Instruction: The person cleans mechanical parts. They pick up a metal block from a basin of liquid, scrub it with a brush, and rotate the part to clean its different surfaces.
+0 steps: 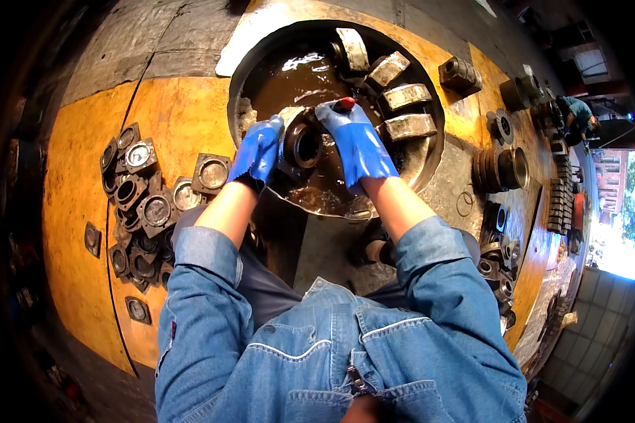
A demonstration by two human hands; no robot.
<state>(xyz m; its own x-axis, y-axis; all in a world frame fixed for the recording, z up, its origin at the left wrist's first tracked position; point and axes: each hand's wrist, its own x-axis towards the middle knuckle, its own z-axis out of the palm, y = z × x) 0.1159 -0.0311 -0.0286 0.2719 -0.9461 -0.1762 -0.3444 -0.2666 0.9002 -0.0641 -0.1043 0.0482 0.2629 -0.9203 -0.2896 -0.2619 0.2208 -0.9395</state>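
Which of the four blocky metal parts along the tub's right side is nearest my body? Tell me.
The lowest metal part, right of the right hand; the other three curve away toward the tub's far rim.

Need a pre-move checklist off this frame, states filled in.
1. Gloves on: ok, blue on left hand and right hand.
2. Metal part gripped: ok, left hand holds its side.
3. Red object in right hand identified: cannot tell, mostly hidden.
4. Forearms covered: not ok, bare between gloves and rolled sleeves.
5. Four metal blocks inside basin: ok, along its right side.
6. Liquid see-through: not ok, murky brown.
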